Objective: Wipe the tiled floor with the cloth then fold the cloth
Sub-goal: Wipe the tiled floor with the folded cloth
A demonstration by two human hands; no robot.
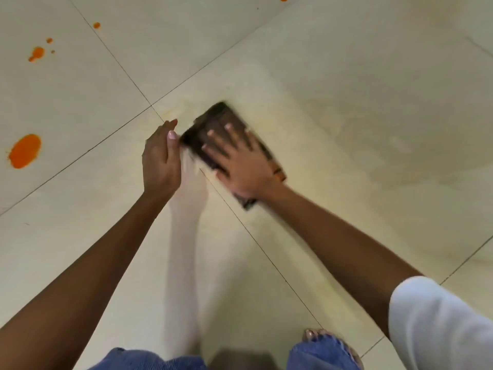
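Observation:
A dark brown folded cloth (pixel 214 121) with an orange edge lies flat on the cream tiled floor (pixel 346 129). My right hand (pixel 240 161) presses down on it with fingers spread, palm flat on top. Just left of the cloth hovers my left hand (pixel 160 158), turned edge-on with fingers together; its fingertips sit beside the cloth's left corner and may touch it. The cloth is blurred by motion. A faint yellowish smear marks the tile around the cloth.
Orange spill spots dot the tiles at left: a large one (pixel 25 150), a smaller cluster (pixel 37 53) and dots (pixel 96 25) farther away. My blue jeans (pixel 320 353) and bare toes (pixel 313 333) show at the bottom edge.

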